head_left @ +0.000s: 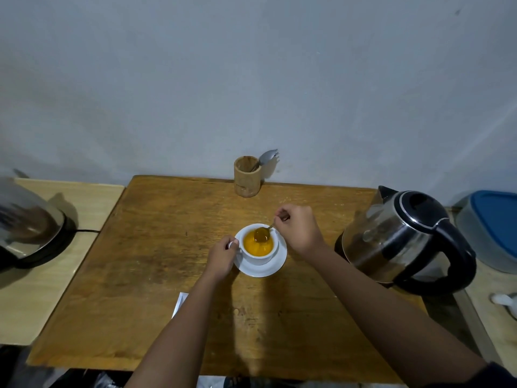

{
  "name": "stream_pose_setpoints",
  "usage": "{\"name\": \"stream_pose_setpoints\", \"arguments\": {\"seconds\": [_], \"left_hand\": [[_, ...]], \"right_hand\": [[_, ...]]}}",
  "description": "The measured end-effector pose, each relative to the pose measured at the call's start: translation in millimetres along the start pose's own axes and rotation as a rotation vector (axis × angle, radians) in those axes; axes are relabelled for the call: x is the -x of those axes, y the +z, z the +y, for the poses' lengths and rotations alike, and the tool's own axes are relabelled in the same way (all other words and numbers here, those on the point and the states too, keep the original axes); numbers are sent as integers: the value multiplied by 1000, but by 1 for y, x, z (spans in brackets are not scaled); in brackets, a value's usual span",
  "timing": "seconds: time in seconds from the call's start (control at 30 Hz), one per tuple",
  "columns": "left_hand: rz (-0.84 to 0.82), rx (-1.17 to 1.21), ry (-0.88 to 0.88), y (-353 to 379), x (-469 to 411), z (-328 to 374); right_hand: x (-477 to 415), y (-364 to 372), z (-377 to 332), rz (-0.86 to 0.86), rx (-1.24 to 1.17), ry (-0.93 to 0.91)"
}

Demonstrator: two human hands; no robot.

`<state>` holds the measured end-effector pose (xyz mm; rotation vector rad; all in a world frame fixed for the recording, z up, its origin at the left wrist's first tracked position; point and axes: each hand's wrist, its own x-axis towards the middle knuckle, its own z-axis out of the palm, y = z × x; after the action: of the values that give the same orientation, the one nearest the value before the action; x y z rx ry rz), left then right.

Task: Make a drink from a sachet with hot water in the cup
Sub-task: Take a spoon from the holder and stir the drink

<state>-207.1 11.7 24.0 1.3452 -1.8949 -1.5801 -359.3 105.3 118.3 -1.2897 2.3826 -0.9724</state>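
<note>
A white cup (258, 254) full of orange drink stands on a white saucer (263, 268) in the middle of the wooden table (156, 247). My left hand (222, 257) pinches the cup's handle on its left side. My right hand (299, 228) grips the stem of a small metal spoon (261, 235), whose bowl sits just above or at the surface of the drink. A white sachet (180, 302) lies on the table behind my left forearm, mostly hidden.
A steel and black electric kettle (405, 239) stands at the table's right edge. A wooden utensil holder (247, 179) with a spork stands at the back. A steel pot lid (28, 225) sits left, a blue-lidded container (492, 228) far right.
</note>
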Motion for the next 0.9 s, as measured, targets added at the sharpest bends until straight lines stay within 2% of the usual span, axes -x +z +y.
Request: {"name": "stream_pose_setpoints", "arguments": {"seconds": [0.27,0.5,0.7,0.9], "left_hand": [[-22,10,-12,-3,0,2],[-36,22,-22,-4,-1,1],[-55,13,-26,-5,-1,3],[-63,10,-1,-7,0,4]], "right_hand": [[5,16,-1,-90,-32,-139],[5,11,-9,-314,-132,-169],[-2,-3,-11,-496,60,-199],[-11,-3,-20,-541,292,-291]]}}
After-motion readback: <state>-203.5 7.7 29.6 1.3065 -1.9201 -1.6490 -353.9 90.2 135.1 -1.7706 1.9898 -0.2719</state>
